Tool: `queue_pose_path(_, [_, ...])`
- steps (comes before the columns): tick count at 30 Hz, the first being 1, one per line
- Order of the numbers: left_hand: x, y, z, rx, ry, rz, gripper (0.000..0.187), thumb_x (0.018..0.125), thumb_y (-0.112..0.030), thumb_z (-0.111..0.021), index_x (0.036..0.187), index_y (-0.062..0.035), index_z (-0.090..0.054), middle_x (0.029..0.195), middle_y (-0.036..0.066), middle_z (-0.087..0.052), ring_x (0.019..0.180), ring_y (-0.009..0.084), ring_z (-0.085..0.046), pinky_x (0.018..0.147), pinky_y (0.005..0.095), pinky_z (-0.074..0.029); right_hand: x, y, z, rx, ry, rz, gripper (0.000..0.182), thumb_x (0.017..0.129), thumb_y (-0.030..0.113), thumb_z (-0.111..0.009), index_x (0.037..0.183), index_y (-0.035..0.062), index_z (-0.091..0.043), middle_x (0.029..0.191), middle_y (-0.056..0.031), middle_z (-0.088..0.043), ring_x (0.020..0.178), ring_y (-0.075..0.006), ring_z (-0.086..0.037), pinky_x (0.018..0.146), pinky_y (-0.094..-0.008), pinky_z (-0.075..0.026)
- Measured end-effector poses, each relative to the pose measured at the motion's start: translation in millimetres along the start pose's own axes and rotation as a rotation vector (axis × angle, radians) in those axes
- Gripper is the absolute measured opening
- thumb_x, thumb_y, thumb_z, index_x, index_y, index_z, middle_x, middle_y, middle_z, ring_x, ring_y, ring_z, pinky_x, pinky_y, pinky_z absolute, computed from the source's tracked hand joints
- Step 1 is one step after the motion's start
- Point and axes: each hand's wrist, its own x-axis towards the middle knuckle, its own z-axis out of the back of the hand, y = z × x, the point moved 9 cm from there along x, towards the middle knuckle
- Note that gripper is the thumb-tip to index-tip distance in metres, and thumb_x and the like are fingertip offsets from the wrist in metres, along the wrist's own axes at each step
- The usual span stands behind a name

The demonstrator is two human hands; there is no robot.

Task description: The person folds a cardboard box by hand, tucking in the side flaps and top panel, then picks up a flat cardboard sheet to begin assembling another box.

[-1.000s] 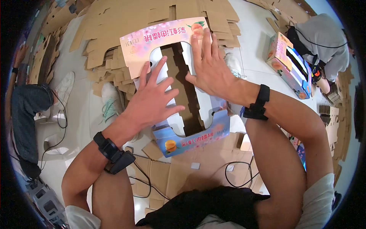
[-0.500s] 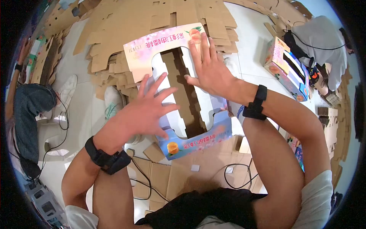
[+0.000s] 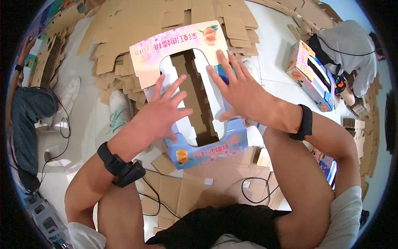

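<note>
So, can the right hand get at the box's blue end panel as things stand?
Likely yes. The right hand is spread along the box's side, and nothing seems to lie between it and the blue end panel; the left hand is opposite.

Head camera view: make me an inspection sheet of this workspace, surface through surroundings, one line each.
Surface: pale tiled floor, partly covered by cardboard.
Job's things: printed box, long opening upward, pale orange panel at the far end, blue at the near end.
Clutter: flattened cardboard sheets heaped beyond the box; small white piece on near cardboard.
Hands: left hand and right hand at opposite long sides, fingers spread; firm contact can't be confirmed.
Cables: black cable between the legs, others nearby and at far left.
Surroundings: one person at left, another at right beside a second printed box.
</note>
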Motion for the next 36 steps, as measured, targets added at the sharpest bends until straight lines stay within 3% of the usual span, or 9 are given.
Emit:
queue_pose_path(3, [0.1, 1.0, -0.2, -0.012, 0.021, -0.007, 0.084, 0.046, -0.043, -0.102, 0.123, -0.0195, -0.076, 0.134, 0.015, -0.055, 0.162, 0.0435, -0.019, 0.126, 0.0807, -0.01, -2.1, -0.9, 2.8, -0.016, 0.078, 0.035, 0.145, 0.062, 0.074, -0.088, 0.167, -0.0053, -0.025, 0.166, -0.0471, -0.02, 0.153, -0.0626, -0.028, 0.125, -0.0612, -0.03])
queue_pose_path(6, [-0.4, 0.2, 0.2, -0.01, 0.014, -0.008, 0.082, 0.047, -0.043, -0.102, 0.121, -0.019, -0.076, 0.133, 0.015, -0.055, 0.162, 0.0428, -0.02, 0.126, 0.0803, -0.01, -0.3, 1.5, 1.9, -0.091, 0.165, 0.04, 0.144, 0.064, 0.069, -0.091, 0.168, -0.0048, -0.024, 0.166, -0.0471, -0.019, 0.154, -0.063, -0.026, 0.125, -0.0627, -0.028])
queue_pose_path(12, [-3.0, 1.3, 1.9, -0.011, -0.057, -0.033, 0.077, 0.05, -0.045, -0.1, 0.118, -0.0167, -0.076, 0.133, 0.013, -0.056, 0.162, 0.0419, -0.022, 0.126, 0.0792, -0.011, 6.6, 18.8, -5.9, -0.358, 0.251, -0.11, 0.11, 0.087, 0.036, -0.079, 0.17, -0.0046, -0.02, 0.168, -0.0458, -0.018, 0.157, -0.0616, -0.02, 0.128, -0.0648, -0.02])
queue_pose_path(15, [-3.0, 3.6, -0.4, -0.017, -0.074, -0.049, 0.077, 0.051, -0.046, -0.099, 0.117, -0.0166, -0.075, 0.133, 0.013, -0.057, 0.161, 0.0418, -0.024, 0.126, 0.0793, -0.012, 7.3, 26.9, 1.1, -0.408, 0.312, -0.083, 0.096, 0.092, 0.025, -0.07, 0.168, -0.0071, -0.022, 0.168, -0.0452, -0.019, 0.159, -0.0599, -0.019, 0.129, -0.0626, -0.02])
queue_pose_path(21, [-8.5, -0.3, 4.7, 0.011, -0.129, -0.065, 0.069, 0.061, -0.049, -0.095, 0.117, -0.0157, -0.075, 0.136, 0.012, -0.058, 0.16, 0.0402, -0.027, 0.126, 0.077, -0.015, 5.5, 27.3, 2.0, -0.319, 0.227, -0.041, 0.086, 0.095, 0.021, -0.065, 0.166, -0.0099, -0.027, 0.167, -0.0449, -0.024, 0.158, -0.0578, -0.023, 0.128, -0.0565, -0.026])
queue_pose_path(27, [-7.2, 14.0, 30.6, -0.085, -0.345, -0.011, 0.033, 0.087, -0.024, -0.082, 0.116, -0.0113, -0.074, 0.138, 0.012, -0.063, 0.154, 0.0346, -0.042, 0.129, 0.0573, -0.031, 5.5, 23.7, 1.7, -0.23, 0.192, -0.012, 0.103, 0.089, 0.042, -0.081, 0.162, -0.0119, -0.032, 0.163, -0.0477, -0.027, 0.156, -0.0578, -0.028, 0.127, -0.0548, -0.03])
queue_pose_path(30, [-21.9, 56.4, 54.7, -0.196, -0.606, 0.168, 0.025, 0.093, -0.01, -0.072, 0.118, -0.0099, -0.074, 0.143, 0.011, -0.064, 0.152, 0.035, -0.046, 0.128, 0.0527, -0.033, 7.1, 21.2, 6.5, 0.011, -0.002, -0.055, 0.112, 0.082, 0.052, -0.086, 0.158, -0.0128, -0.037, 0.161, -0.0483, -0.029, 0.154, -0.059, -0.03, 0.126, -0.0547, -0.031])
queue_pose_path(33, [-24.3, 71.5, 51.8, -0.128, -0.551, 0.213, 0.026, 0.095, -0.007, -0.068, 0.12, -0.0097, -0.074, 0.148, 0.01, -0.062, 0.153, 0.0349, -0.044, 0.128, 0.0512, -0.034, 8.4, 22.1, 5.3, -0.021, 0.008, -0.064, 0.107, 0.083, 0.05, -0.085, 0.157, -0.0119, -0.039, 0.161, -0.0469, -0.03, 0.155, -0.0562, -0.03, 0.126, -0.0537, -0.031])
queue_pose_path(36, [-19.1, 64.9, 50.1, -0.043, -0.516, 0.156, 0.025, 0.097, -0.009, -0.067, 0.121, -0.0101, -0.074, 0.152, 0.009, -0.06, 0.154, 0.0342, -0.042, 0.13, 0.0528, -0.031, 8.7, 25.2, 9.7, -0.1, -0.051, -0.068, 0.1, 0.083, 0.051, -0.084, 0.154, -0.0082, -0.045, 0.166, -0.0368, -0.033, 0.157, -0.0469, -0.033, 0.127, -0.0517, -0.031])
